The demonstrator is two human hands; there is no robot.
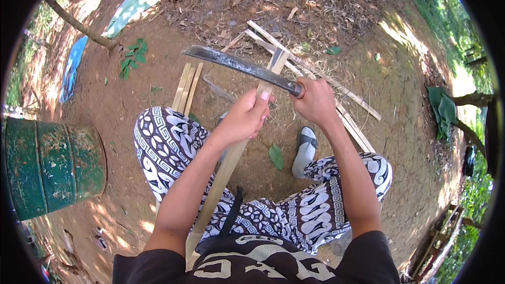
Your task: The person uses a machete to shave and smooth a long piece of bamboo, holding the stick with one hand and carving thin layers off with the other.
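Observation:
My left hand [245,114] is closed around a long pale bamboo strip [227,164], which slants from beside my left hip up past my knees. In my right hand [314,100] is the handle of a machete [238,65], its dark curved blade pointing to the left. The blade lies across the strip just beyond my left fingers, near the strip's far end. Whether the edge has cut into the strip, I cannot tell.
Split bamboo strips [355,97] lie on the ground ahead to the right, and several shorter ones [185,88] beside my left knee. A rusty green drum [55,163] stands at the left. Farther off are a thin trunk [79,23] and a blue sheet [73,68].

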